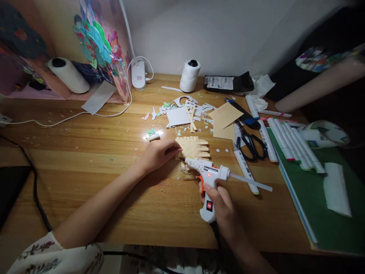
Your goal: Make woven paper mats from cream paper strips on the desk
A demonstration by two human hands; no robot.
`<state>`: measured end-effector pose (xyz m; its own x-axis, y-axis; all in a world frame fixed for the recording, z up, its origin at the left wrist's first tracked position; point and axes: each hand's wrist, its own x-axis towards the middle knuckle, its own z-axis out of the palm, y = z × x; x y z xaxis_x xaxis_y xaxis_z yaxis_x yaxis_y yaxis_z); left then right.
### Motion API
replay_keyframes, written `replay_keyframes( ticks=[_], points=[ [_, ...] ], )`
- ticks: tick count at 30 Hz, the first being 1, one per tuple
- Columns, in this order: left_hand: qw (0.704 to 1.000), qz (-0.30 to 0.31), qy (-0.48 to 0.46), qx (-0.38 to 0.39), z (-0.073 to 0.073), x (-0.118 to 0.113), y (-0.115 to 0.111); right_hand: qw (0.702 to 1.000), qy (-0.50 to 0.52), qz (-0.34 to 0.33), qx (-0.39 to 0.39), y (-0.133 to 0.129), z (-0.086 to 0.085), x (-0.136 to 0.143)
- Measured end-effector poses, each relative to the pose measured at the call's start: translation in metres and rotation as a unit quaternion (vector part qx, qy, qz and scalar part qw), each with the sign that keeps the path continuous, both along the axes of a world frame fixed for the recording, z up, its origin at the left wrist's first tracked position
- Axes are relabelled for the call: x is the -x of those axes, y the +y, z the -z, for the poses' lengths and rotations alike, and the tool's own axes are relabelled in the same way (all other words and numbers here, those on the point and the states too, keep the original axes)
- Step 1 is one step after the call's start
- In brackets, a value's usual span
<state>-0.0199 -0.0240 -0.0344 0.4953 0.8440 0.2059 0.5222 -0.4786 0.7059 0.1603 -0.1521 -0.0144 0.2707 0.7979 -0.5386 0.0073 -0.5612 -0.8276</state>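
Observation:
My right hand (222,201) is wrapped round the handle of a white hot glue gun (209,179), fingers by its orange trigger. A small red light glows on its body, and a glue stick (251,182) juts from the back. The gun's nozzle points left, close to the near left corner of a woven mat of tan paper strips (194,147). At that corner my left hand (159,154) has its fingers closed, pinching the mat's left edge. Loose strip ends stick out on the mat's right side. Whether the nozzle touches the paper I cannot tell.
Paper scraps and a white card (178,116) lie beyond the mat. To the right are tan paper sheets (226,118), black-handled scissors (252,146), several markers (293,142) and a green board (325,205). A thread cone (189,77) stands behind; a white cable (111,114) crosses the left.

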Motion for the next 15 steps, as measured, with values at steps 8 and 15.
replay_keyframes(
  ticks=[8,15],
  points=[
    [1.0,0.007,0.0,-0.007,0.002,0.001,0.0,0.999,-0.044,0.022,0.021,-0.002,-0.011,0.007],
    [0.999,0.042,-0.005,0.007,0.001,0.004,0.0,0.997,-0.031,0.072,0.025,-0.019,-0.015,0.001]
  ],
)
